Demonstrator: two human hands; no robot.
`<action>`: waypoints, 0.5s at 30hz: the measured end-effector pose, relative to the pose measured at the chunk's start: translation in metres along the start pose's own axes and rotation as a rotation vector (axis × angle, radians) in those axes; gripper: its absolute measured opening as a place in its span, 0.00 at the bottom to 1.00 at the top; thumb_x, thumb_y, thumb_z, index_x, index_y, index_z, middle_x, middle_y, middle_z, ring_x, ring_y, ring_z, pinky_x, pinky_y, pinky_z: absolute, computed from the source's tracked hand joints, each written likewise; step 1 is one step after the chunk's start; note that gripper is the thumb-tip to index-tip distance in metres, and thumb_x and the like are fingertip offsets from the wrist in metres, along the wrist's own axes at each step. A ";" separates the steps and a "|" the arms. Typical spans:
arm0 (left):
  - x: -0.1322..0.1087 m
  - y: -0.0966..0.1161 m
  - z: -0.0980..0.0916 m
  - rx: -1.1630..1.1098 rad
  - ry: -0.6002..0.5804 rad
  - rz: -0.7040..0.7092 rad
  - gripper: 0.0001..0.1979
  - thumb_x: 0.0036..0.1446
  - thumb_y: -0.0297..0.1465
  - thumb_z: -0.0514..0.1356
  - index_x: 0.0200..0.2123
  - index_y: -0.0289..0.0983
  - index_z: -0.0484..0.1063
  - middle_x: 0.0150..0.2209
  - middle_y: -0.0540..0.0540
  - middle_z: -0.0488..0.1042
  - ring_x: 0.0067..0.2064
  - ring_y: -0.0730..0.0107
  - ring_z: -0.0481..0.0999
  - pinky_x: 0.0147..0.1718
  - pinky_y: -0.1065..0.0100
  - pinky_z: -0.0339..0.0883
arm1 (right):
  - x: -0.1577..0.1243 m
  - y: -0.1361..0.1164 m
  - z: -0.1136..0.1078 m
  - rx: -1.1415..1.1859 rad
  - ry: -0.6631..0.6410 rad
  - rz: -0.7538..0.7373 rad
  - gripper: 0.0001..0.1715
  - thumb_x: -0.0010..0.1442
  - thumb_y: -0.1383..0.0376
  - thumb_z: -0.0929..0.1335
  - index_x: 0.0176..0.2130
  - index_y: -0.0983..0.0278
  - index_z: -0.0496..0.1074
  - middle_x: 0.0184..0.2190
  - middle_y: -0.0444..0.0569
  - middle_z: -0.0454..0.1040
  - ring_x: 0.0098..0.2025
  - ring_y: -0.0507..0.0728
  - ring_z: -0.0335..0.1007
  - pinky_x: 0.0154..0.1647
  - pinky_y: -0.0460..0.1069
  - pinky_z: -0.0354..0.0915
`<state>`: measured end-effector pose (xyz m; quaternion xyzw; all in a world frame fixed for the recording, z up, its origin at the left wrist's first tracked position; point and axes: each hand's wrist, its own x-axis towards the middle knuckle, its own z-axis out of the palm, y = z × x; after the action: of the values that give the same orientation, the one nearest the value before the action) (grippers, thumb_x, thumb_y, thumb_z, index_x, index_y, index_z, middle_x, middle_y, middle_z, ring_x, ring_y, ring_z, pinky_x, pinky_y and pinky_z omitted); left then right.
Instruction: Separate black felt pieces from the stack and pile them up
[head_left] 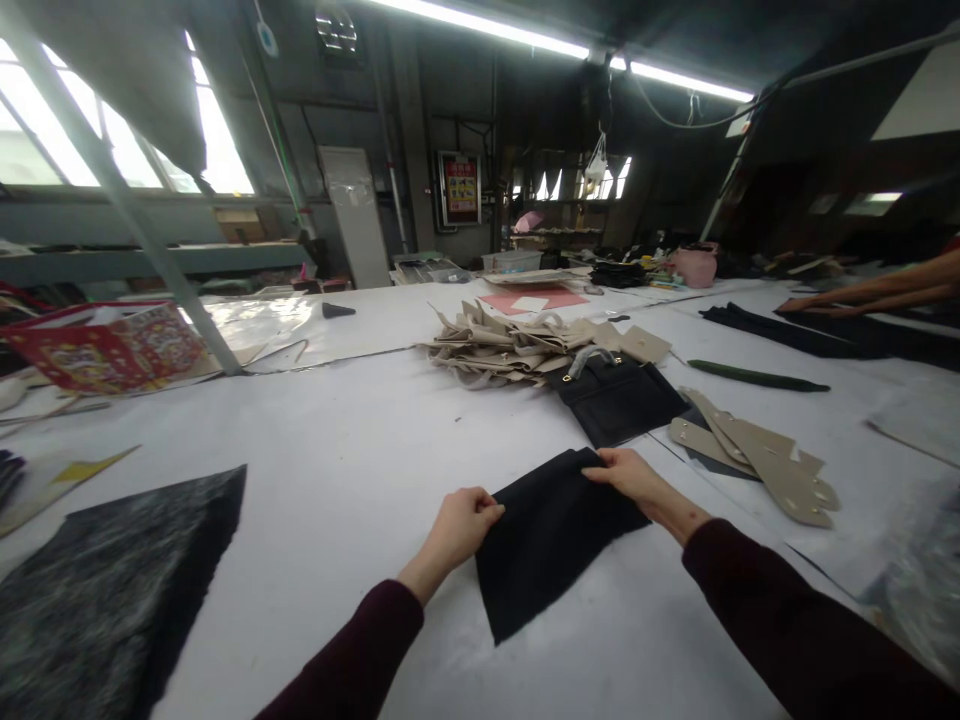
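While both hands hold it, the black rectangular cloth piece (547, 540) lies on the white surface (360, 440) directly in front of the person, its near corner pointing back toward them.

Left hand (459, 525): curled shut, pinching the cloth piece's left edge.
Right hand (630, 475): fingers closed over its far right corner.
Whether the far edge is raised off the surface or pressed flat, I cannot tell.

Step in hand (judgement): the cloth piece is being spread or squared up between the two grips, not carried anywhere. A next move would call for even tension from both hands so that the limp fabric does not crease, and for a clear look at which edge belongs where.

Surroundings, all placed from the cloth piece:
- Just beyond it, a stack of black panels with a metal clip on top (615, 398).
- Further beyond, a loose heap of beige cut pieces (517, 345).
- To its right, near, several long beige pattern shapes (757, 455) fanned over one another.
- Beyond those, a dark green rod-like object (757, 377); what it is, I cannot tell.
- Well to the left, a dark speckled felt sheet (112, 590).
- Far left and beyond, a red patterned box (105, 345).
- Far right and beyond, another person's forearms (862, 295) rest on dark fabric.
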<state>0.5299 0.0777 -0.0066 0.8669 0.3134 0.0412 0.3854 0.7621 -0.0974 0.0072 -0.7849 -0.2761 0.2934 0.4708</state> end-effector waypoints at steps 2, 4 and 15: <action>0.018 0.003 0.008 0.053 0.056 -0.024 0.09 0.59 0.33 0.58 0.35 0.36 0.77 0.33 0.45 0.78 0.37 0.65 0.76 0.36 0.68 0.64 | 0.029 0.006 -0.001 -0.113 0.077 -0.023 0.09 0.49 0.64 0.73 0.30 0.67 0.74 0.28 0.50 0.77 0.33 0.58 0.74 0.33 0.48 0.67; 0.030 0.002 0.013 0.112 0.096 -0.048 0.08 0.59 0.32 0.59 0.34 0.37 0.77 0.35 0.43 0.79 0.39 0.63 0.76 0.38 0.67 0.64 | 0.049 0.013 0.003 -0.252 0.151 -0.045 0.06 0.48 0.67 0.73 0.28 0.67 0.74 0.26 0.48 0.75 0.33 0.58 0.72 0.33 0.48 0.65; 0.029 -0.002 0.021 0.261 0.161 -0.040 0.10 0.60 0.34 0.59 0.43 0.36 0.73 0.42 0.37 0.77 0.44 0.53 0.77 0.41 0.59 0.66 | 0.042 0.025 0.037 -0.799 0.363 -0.306 0.23 0.61 0.68 0.65 0.56 0.66 0.69 0.56 0.61 0.68 0.57 0.68 0.61 0.56 0.61 0.54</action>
<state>0.5592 0.0818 -0.0279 0.8971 0.3633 0.0619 0.2437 0.7672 -0.0562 -0.0378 -0.8936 -0.3934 -0.0510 0.2101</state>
